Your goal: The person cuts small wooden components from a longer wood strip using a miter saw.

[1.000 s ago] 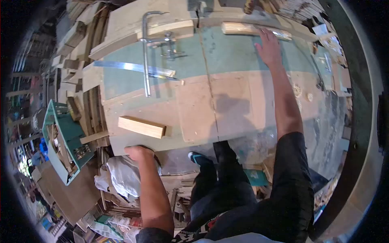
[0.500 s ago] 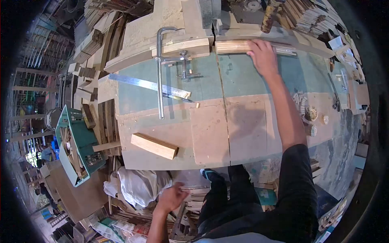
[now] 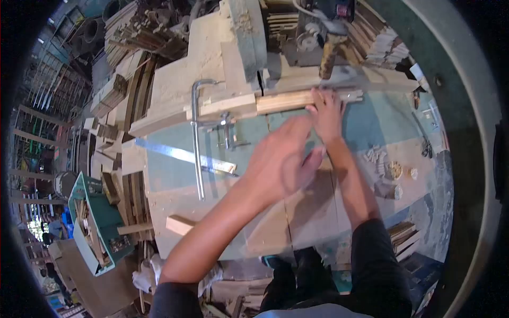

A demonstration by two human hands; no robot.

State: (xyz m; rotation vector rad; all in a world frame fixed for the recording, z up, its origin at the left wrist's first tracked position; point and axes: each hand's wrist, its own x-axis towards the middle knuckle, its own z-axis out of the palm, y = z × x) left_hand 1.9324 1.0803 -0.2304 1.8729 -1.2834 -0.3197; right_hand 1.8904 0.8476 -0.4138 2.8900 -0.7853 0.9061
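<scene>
A bundle of long pale wooden strips (image 3: 283, 101) lies along the wooden fence at the back of the table. My right hand (image 3: 326, 111) reaches over the bundle with its fingers curled on it. The strips' left end meets a wooden block (image 3: 233, 107), where a metal F-clamp (image 3: 195, 140) sits. My left hand (image 3: 281, 161) is raised over the middle of the table, smeared by motion, so I cannot make out its fingers clearly. A steel ruler (image 3: 180, 153) lies left of it. Beyond my left forearm, partly covered, is a short wooden block (image 3: 179, 223).
Small wooden pieces (image 3: 376, 155) and small containers (image 3: 395, 169) sit on the table's right side. A green crate (image 3: 108, 228) with wood offcuts stands to the left. Behind the fence is a machine with a worn handle (image 3: 328, 55). Stacked timber surrounds the table.
The wooden strips have slid left under my right hand, closing the gap to the clamped block. My left hand has risen from beside the table's front edge to above its middle. The view has shifted.
</scene>
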